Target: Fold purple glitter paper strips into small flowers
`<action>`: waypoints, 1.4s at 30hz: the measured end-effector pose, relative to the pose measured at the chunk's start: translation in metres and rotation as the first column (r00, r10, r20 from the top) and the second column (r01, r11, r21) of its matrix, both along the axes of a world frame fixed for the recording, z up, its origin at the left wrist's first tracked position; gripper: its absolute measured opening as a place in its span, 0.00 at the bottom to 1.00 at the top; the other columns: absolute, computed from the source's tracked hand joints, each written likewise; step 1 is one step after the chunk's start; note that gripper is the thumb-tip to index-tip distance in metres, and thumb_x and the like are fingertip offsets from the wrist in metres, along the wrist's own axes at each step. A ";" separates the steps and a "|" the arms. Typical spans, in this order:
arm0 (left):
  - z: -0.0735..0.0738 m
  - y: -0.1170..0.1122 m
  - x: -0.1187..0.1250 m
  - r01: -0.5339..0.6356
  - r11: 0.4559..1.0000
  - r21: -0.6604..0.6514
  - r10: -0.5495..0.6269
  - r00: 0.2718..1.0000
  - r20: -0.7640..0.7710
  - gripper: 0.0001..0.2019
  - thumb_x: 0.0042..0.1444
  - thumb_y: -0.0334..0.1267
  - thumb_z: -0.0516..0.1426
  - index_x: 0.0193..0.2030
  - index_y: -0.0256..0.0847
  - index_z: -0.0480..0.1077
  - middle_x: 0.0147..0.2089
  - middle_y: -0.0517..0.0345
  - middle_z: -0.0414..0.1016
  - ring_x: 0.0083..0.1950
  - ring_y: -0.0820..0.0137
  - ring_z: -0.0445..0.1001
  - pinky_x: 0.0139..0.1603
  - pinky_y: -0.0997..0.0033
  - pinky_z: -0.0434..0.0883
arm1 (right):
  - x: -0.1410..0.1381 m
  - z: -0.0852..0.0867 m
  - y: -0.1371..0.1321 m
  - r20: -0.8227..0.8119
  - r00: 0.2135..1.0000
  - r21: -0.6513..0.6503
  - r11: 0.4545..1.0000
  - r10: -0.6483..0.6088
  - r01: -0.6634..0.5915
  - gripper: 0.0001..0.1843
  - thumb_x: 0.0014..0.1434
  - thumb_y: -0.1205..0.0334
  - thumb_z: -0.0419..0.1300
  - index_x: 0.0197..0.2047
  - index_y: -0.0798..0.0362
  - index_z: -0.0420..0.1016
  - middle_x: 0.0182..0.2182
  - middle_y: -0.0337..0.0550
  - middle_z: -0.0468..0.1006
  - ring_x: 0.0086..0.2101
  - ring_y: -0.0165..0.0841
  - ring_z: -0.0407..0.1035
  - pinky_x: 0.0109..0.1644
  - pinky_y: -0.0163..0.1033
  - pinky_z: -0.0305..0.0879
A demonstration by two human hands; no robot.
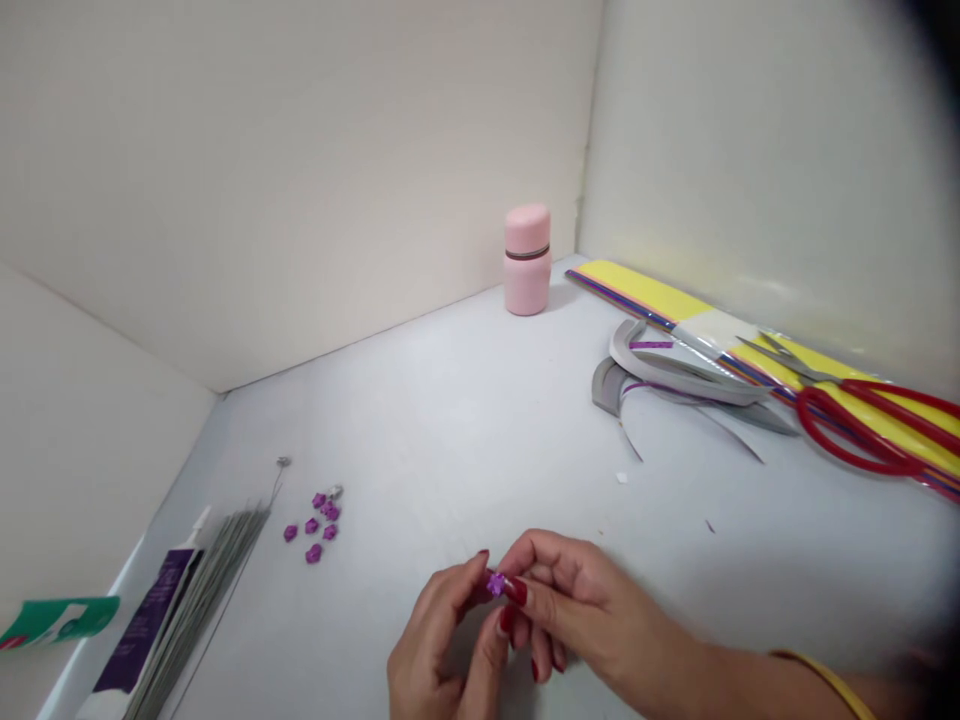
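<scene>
My left hand [442, 640] and my right hand [585, 600] meet low in the view, their fingertips pinching a small purple paper flower [496, 585] between them. The red-nailed fingers hide part of it. Up and to the left of my hands lie several similar purple flowers [319, 525], loose on the white surface, with a small silver bead [334, 491] beside them. Neither hand touches these. A bundle of thin grey wire stems [202, 590] lies further left, next to a tube with a purple label [142, 620].
A pink lidded jar [527, 260] stands in the far corner of the white-walled work surface [450, 430]. On the right lie curled grey paper strips [675, 370], yellow and multicoloured paper strips [637, 295] and red-handled scissors [862, 425]. A green packet [60, 620] sits at the left edge.
</scene>
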State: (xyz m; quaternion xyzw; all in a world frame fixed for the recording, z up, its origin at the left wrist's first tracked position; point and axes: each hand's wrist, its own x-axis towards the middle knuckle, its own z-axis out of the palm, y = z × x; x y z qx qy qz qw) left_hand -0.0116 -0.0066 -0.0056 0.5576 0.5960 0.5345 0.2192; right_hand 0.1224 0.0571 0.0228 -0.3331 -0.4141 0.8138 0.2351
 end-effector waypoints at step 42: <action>0.003 -0.002 -0.007 0.028 0.997 0.077 -0.013 0.982 -0.188 0.10 0.51 0.28 0.58 0.37 0.46 0.75 0.32 0.62 0.80 0.32 0.74 0.77 0.32 0.81 0.72 | 0.014 -0.002 0.009 0.387 0.920 0.854 0.401 -0.065 -0.331 0.16 0.65 0.65 0.45 0.40 0.54 0.74 0.30 0.42 0.79 0.32 0.29 0.72 0.37 0.30 0.64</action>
